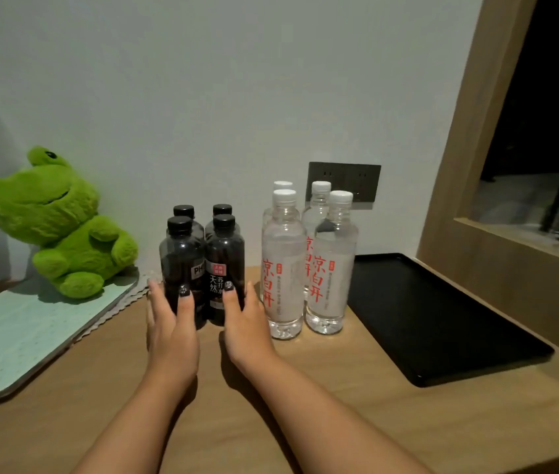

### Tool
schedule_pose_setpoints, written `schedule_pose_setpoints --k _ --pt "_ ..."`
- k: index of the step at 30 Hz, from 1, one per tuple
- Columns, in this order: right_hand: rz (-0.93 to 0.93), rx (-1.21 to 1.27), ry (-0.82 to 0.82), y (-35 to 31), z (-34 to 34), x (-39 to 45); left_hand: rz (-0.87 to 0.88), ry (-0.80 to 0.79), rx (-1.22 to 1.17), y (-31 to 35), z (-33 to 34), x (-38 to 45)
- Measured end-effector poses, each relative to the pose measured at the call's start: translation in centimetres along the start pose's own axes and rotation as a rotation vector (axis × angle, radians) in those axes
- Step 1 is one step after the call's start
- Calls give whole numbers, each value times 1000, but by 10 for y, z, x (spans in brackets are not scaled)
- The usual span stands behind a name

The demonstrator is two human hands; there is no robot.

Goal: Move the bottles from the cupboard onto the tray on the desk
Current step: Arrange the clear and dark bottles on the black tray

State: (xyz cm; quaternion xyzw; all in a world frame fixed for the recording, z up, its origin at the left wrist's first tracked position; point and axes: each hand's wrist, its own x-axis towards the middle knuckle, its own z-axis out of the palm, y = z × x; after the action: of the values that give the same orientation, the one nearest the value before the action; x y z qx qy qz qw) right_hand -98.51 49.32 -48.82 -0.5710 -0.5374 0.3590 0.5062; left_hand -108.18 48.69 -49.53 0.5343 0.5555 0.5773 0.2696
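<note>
Several black-capped dark bottles stand in a tight cluster on the wooden desk (305, 405). My left hand (172, 326) wraps the front left dark bottle (182, 258), thumb on its label and fingertips round its left side. My right hand (244, 323) wraps the front right dark bottle (225, 251) the same way. Both bottles stand upright on the desk. Just to the right stand several clear water bottles with red lettering (283, 265), white caps on. The black tray (442, 319) lies flat at the right with nothing on it.
A green plush frog (59, 220) sits on a pale green mat (25, 330) at the left. A dark wall socket (343, 181) is behind the clear bottles. A wooden frame (469, 131) rises behind the tray at the right.
</note>
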Motion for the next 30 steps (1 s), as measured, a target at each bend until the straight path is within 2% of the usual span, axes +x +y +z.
schedule_pose_setpoints --k 6,13,17,20,25,30 --pt "-82 -55 -47 7 -27 -36 -33 5 109 6 2 -31" --pt "-103 6 22 19 -93 -66 -5 121 153 35 38 -81" --pt "-210 130 194 19 -144 -66 213 172 235 49 70 -100" --pt "-276 204 319 16 -174 -46 278 170 227 53 87 -95" --pt "-286 88 252 12 -184 -8 244 195 153 61 120 -69" --pt "-88 389 119 11 -174 21 234 134 -56 52 125 -42"
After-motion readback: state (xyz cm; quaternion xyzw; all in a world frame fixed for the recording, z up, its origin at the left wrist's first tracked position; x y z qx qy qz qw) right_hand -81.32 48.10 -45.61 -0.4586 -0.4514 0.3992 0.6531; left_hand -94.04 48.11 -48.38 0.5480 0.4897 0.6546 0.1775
